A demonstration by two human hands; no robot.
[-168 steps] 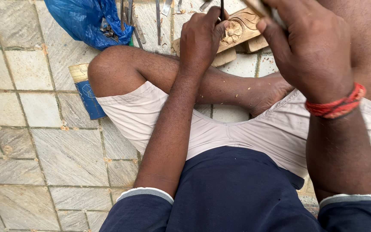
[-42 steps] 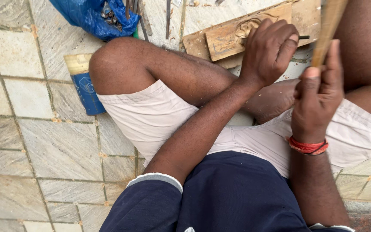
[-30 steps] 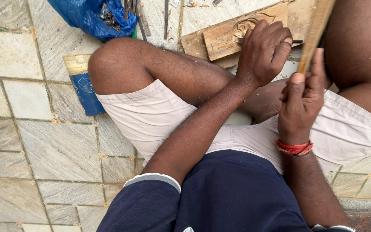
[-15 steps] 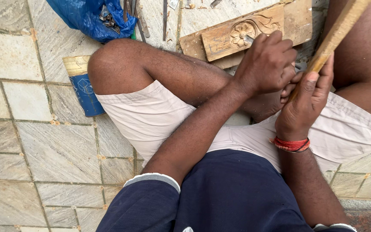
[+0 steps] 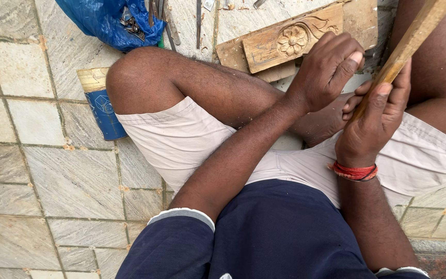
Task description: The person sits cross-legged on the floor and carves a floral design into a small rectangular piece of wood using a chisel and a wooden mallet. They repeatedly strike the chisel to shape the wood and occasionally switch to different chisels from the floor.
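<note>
Tiled floor (image 5: 52, 170); carved wood panel (image 5: 292, 41)

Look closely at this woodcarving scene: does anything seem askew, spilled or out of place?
The carved wooden panel lies tilted across the floor tiles, and metal tools spill loosely from the blue plastic bag. Nothing looks damaged.

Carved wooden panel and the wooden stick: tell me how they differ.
The carved wooden panel lies flat on the tiled floor; the wooden stick is raised at a slant in the right hand. The panel is broad with a flower relief; the stick is narrow and plain. The left hand rests at the panel's edge. Both are light brown wood.
</note>
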